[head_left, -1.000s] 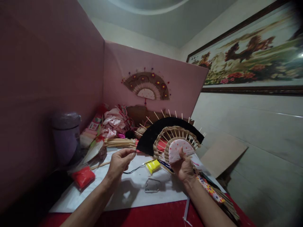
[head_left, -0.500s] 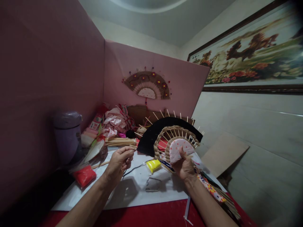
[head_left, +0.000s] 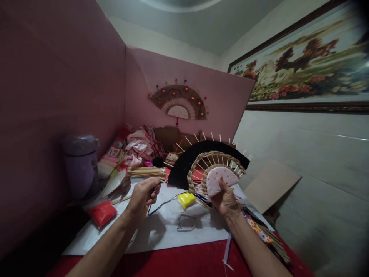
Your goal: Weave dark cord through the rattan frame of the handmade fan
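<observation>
Since half a second ago, the left hand point(head_left: 145, 193) has drawn slightly leftward, seemingly pinching the thin black cord point(head_left: 157, 209) for control. Over the red-covered counter point(head_left: 167, 265), nearer its right edge, the right hand point(head_left: 225, 202) clamps the black-banded, half-round woven stick fan point(head_left: 183, 167) by its dotted white pad point(head_left: 217, 177), probably for steadiness.

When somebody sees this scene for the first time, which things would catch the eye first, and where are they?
Probably the black-banded fan first: the right hand holds it above the white sheet, with pale sticks poking past its dark edge. Behind it, a decorated brown fan shows against the pink panel, and a framed horse picture fills the upper right.
</observation>
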`<state>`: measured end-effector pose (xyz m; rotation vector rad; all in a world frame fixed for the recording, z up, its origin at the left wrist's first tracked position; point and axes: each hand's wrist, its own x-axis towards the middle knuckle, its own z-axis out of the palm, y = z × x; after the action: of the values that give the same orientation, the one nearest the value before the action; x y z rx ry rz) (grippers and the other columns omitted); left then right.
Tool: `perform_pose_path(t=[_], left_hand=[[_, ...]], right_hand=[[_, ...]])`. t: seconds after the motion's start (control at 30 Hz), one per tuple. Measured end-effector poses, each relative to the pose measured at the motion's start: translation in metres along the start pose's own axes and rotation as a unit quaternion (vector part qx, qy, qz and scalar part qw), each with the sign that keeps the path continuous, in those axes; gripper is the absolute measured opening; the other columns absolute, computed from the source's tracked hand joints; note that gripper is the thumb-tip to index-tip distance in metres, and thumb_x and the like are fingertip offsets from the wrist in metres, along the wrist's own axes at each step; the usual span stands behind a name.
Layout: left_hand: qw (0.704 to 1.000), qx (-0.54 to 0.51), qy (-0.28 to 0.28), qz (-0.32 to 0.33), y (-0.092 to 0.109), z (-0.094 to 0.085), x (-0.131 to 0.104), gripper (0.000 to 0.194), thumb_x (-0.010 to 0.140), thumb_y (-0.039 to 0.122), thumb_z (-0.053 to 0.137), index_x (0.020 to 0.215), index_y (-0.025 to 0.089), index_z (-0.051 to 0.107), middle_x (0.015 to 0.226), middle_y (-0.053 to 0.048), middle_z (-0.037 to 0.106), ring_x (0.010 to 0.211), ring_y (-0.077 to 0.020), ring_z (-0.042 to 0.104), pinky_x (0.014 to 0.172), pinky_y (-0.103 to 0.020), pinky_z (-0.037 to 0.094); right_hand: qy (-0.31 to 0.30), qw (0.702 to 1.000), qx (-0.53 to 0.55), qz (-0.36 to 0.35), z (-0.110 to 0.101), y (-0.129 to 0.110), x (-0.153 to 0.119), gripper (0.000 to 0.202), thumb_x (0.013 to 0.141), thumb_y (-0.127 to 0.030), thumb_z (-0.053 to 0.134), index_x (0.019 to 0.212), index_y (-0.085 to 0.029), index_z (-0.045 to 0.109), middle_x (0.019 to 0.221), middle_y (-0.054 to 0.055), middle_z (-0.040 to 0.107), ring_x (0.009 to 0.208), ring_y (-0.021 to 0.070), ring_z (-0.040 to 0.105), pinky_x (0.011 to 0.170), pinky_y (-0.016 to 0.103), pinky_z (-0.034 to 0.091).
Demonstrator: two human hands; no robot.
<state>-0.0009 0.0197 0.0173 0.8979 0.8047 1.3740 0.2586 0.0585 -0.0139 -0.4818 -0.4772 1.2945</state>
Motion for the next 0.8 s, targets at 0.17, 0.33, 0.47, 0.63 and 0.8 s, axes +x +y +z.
perform_pose_path(t=[0.17, 0.33, 0.47, 0.63, 0.8], left_hand=[[0.999, 0.017, 0.035, -0.002, -0.005, -0.003, 0.003, 0.023, 0.052, 0.020, 0.069, 0.071, 0.011, 0.058, 0.050, 0.005, 0.044, 0.040, -0.0015, 0.031, 0.036, -0.014, 0.014], [0.999, 0.026, 0.042, -0.022, -0.006, -0.004, 0.006, 0.025, 0.047, 0.017, 0.071, 0.070, 0.011, 0.061, 0.050, 0.004, 0.050, 0.041, -0.0024, 0.035, 0.037, -0.015, 0.015], [0.989, 0.118, 0.081, 0.020, -0.010, -0.005, 0.011, 0.024, 0.049, 0.024, 0.071, 0.069, 0.011, 0.064, 0.052, 0.002, 0.056, 0.040, -0.0040, 0.037, 0.038, -0.017, 0.024], [0.952, 0.241, 0.117, 0.149, -0.019, -0.012, 0.017, 0.013, 0.058, 0.025, 0.066, 0.066, 0.015, 0.064, 0.056, 0.000, 0.061, 0.048, -0.0104, 0.049, 0.044, -0.021, 0.036], [0.932, 0.280, 0.122, 0.194, -0.021, -0.013, 0.016, 0.008, 0.062, 0.025, 0.064, 0.066, 0.018, 0.062, 0.056, 0.001, 0.060, 0.048, -0.0113, 0.050, 0.047, -0.022, 0.038]], right_hand=[[0.017, 1.000, -0.023, -0.007, 0.002, -0.003, 0.000, 0.029, 0.058, -0.020, 0.076, 0.083, -0.021, 0.062, 0.073, -0.005, 0.069, 0.062, 0.0106, 0.064, 0.059, 0.022, 0.054], [0.014, 0.999, -0.033, -0.017, 0.000, -0.003, 0.003, 0.029, 0.058, -0.020, 0.076, 0.083, -0.021, 0.062, 0.074, -0.005, 0.069, 0.061, 0.0103, 0.064, 0.059, 0.022, 0.054], [0.014, 0.999, -0.036, -0.021, -0.001, -0.002, 0.003, 0.030, 0.057, -0.020, 0.077, 0.084, -0.019, 0.063, 0.072, -0.003, 0.069, 0.060, 0.0115, 0.064, 0.058, 0.022, 0.054], [0.022, 0.999, -0.027, -0.013, 0.003, -0.004, 0.000, 0.029, 0.058, -0.017, 0.076, 0.083, -0.020, 0.063, 0.072, -0.004, 0.069, 0.060, 0.0113, 0.063, 0.058, 0.022, 0.054], [0.032, 0.999, -0.032, -0.008, 0.002, -0.004, 0.002, 0.026, 0.059, -0.017, 0.075, 0.081, -0.021, 0.062, 0.074, -0.004, 0.069, 0.060, 0.0110, 0.064, 0.055, 0.021, 0.054]])
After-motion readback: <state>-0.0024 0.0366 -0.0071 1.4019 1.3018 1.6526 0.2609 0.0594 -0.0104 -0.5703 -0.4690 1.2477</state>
